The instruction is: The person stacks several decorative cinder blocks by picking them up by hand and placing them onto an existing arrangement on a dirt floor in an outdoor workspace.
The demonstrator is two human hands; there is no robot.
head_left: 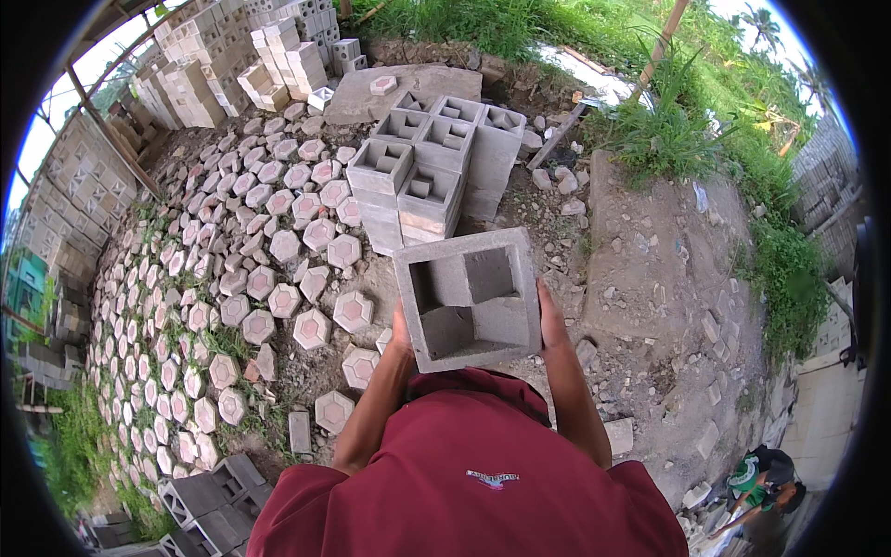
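Note:
Before my chest I hold a square grey concrete block with hollow compartments facing up. It is slightly tilted. My left hand presses against its left side, and my right hand grips the right side. The fingers of both hands are partly hidden by the block. Just beyond it stands a stack of similar hollow blocks, apart from the one I carry.
Many hexagonal pavers with reddish centres cover the ground at left. Taller block stacks stand at far left. Grey blocks lie near left. A rubble-strewn dirt path runs right. Another person is at lower right.

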